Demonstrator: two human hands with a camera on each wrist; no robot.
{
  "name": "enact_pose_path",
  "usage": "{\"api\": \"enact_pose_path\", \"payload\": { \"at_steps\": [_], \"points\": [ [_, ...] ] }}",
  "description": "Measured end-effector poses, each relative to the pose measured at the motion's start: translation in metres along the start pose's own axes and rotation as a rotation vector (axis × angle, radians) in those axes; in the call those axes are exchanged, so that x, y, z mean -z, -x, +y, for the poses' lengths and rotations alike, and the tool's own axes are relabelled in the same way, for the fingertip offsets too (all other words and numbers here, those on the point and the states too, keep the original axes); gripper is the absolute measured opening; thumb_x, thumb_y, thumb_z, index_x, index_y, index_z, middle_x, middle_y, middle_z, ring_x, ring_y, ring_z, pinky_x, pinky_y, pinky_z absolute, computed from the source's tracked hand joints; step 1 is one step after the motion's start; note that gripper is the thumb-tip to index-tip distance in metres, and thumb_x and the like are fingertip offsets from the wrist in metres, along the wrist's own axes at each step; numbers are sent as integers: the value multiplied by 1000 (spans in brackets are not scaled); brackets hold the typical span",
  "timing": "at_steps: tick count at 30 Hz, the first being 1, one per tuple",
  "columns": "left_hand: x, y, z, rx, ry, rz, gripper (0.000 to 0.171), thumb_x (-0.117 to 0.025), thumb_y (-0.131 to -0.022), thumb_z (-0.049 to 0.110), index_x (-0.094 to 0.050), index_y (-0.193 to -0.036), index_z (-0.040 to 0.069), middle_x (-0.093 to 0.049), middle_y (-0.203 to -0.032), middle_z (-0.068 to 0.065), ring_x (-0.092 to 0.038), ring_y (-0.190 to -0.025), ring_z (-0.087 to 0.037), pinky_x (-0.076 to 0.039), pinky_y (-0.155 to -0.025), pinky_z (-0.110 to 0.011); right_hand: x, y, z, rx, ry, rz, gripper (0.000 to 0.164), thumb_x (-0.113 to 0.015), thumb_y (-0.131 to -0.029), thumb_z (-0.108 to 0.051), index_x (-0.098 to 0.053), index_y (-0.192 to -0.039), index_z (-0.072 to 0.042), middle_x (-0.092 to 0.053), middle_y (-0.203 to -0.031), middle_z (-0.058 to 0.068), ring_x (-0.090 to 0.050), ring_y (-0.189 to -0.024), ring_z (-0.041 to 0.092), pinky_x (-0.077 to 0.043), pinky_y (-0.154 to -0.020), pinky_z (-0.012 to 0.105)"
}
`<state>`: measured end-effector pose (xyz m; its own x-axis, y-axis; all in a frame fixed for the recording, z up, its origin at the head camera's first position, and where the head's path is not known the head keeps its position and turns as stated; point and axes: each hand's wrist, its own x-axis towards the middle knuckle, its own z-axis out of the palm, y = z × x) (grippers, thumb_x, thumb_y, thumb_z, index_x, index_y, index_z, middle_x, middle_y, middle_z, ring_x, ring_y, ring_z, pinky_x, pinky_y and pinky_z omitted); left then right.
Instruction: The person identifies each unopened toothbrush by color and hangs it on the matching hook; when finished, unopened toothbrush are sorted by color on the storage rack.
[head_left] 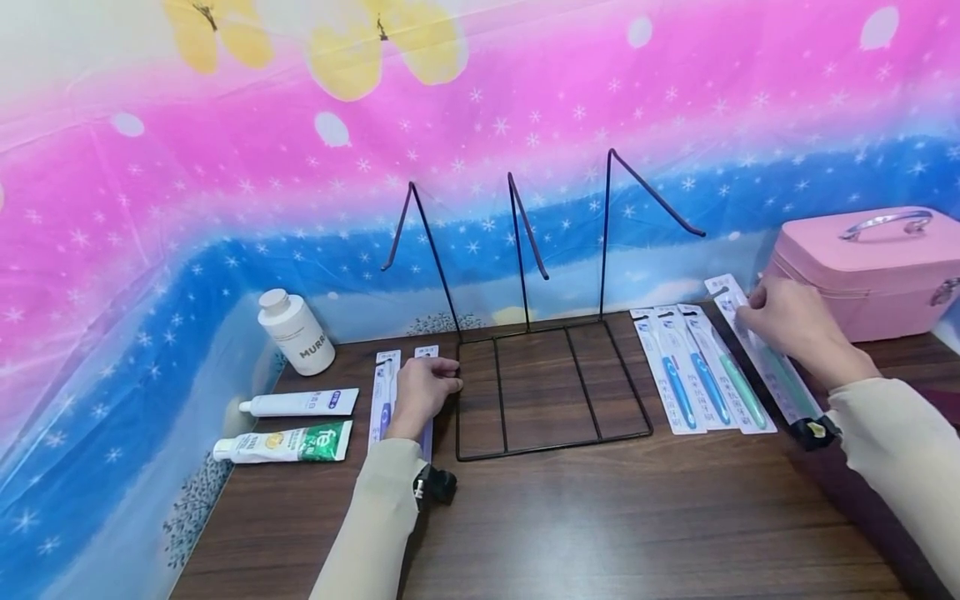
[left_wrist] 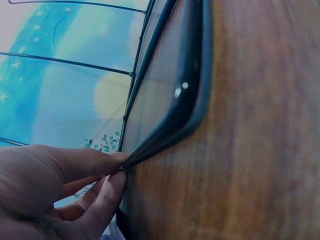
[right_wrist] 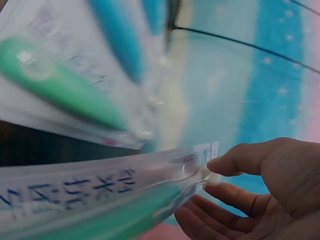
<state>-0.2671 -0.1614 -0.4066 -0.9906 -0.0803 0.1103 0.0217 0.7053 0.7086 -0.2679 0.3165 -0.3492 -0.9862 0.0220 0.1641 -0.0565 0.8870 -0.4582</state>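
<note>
Black wire formed the rack (head_left: 555,447), its base flat on the table (head_left: 570,533). Well apart, both hands pinched something: the left hand (head_left: 422,392) held the rack's left side, presumably to steady it; farther right of the rack, the right hand (head_left: 798,321) gripped the upper end of a green toothbrush pack (head_left: 783,379), probably for easy tilting. Whether that pack was off the table, I could not tell. Three other packs (head_left: 708,387), each enclosing one brush, lay just right of the rack, seemingly lined up for tidiness. Left of the rack were a capped white bottle (head_left: 296,333) and two toothpaste tubes (head_left: 300,402); far right of it, a closed pink case (head_left: 862,267) hid its contents.
</note>
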Motion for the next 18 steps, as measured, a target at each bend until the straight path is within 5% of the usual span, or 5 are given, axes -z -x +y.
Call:
{"api": "enact_pose_path", "payload": {
  "at_steps": [7, 12, 18],
  "points": [
    [1, 2, -1, 1, 2, -2, 24, -76, -82, 4, -76, -105, 7, -72, -91, -5, -65, -86, -19, -51, -77, -36, 25, 12, -20, 51, -28, 28, 33, -65, -91, -24, -64, -102, 7, -64, -92, 22, -56, -76, 32, -44, -57, 37],
    [1, 1, -2, -13, 0, 0, 24, -77, -81, 5, -76, -105, 6, -72, -90, -5, -65, -85, -20, -51, -76, -36, 42, 24, -28, 60, -69, 62, 45, -66, -91, -36, -61, -109, 5, -64, -101, 26, -59, -90, 38, -47, -71, 49],
    [1, 0, -2, -19, 2, -6, 23, -77, -81, 5, -76, -105, 7, -72, -90, -4, -65, -85, -19, -51, -74, -35, 58, 36, -42, 116, -173, 154, 49, -70, -90, -32, -57, -119, 5, -63, -107, 27, -57, -78, -3, -44, -66, 13]
  ]
}}
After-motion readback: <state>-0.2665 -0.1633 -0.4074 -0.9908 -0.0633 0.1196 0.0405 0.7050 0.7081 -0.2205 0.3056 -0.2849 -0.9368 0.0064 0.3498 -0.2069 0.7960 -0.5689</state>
